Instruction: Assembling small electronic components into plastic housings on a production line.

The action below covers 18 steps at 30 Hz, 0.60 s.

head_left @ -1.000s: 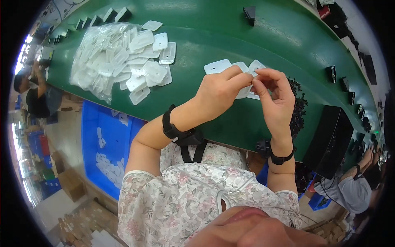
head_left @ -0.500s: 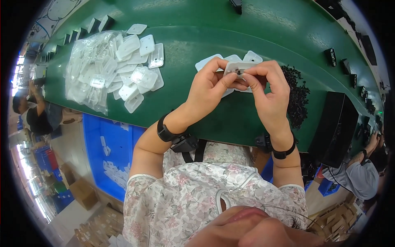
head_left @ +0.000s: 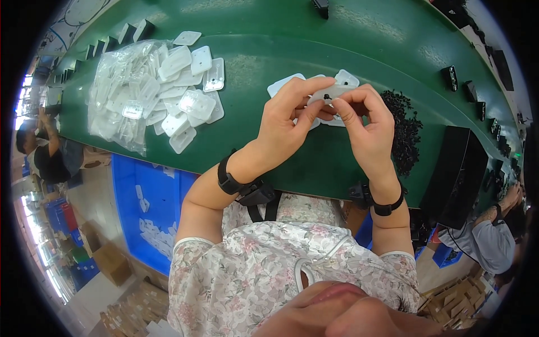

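Between my two hands is a translucent white plastic plate (head_left: 335, 92) with rounded corners, tilted up above the green table. A small black part (head_left: 327, 97) sits at its middle, close to both thumbs. My left hand (head_left: 291, 109) is closed on the plate's left side, and my right hand (head_left: 366, 118) pinches its right side. Beneath and behind my hands lie several more white plates (head_left: 284, 83), partly hidden; one plate (head_left: 346, 77) at the back has a black spot in it. To the right of my right hand spreads a heap of small black parts (head_left: 405, 126).
A large pile of white plates (head_left: 163, 84), partly in a clear bag (head_left: 106, 101), lies left on the green table (head_left: 241, 123). A black box (head_left: 453, 168) stands right. Below the left table edge is a blue bin (head_left: 128, 196). Other people (head_left: 488, 241) work at both sides.
The plate has tipped, so its face now appears narrower. My left fingers have shifted up along its top edge, while the right hand has barely moved.
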Each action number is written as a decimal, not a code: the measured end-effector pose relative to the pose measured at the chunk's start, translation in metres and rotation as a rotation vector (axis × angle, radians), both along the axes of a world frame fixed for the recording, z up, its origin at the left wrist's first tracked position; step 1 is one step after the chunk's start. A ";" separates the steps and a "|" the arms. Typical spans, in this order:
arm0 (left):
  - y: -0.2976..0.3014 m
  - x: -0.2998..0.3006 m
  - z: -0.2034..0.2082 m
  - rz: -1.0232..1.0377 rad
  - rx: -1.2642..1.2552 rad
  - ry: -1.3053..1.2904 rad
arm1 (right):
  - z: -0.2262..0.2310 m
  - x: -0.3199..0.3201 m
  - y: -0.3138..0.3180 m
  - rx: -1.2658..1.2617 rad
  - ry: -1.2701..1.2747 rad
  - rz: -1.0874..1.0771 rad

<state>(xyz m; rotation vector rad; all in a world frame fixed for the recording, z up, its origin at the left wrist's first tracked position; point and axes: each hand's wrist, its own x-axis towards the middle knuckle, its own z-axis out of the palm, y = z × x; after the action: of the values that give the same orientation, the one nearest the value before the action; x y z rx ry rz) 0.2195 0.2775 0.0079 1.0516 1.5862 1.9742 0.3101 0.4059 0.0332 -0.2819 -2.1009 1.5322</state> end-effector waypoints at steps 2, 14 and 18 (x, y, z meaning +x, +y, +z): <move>-0.002 0.000 0.002 0.012 -0.065 0.175 | -0.001 0.000 0.000 -0.047 0.006 0.015; -0.004 0.001 0.002 -0.025 0.024 -0.281 | -0.003 0.000 -0.001 0.413 0.026 -0.038; -0.002 0.005 0.004 -0.007 0.035 -0.250 | 0.002 -0.001 -0.004 0.277 -0.001 -0.088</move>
<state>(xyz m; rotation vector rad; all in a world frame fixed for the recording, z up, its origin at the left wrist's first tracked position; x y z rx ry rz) 0.2248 0.2755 0.0120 0.7848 1.4170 2.0452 0.3091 0.4021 0.0349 -0.2700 -2.2371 1.1737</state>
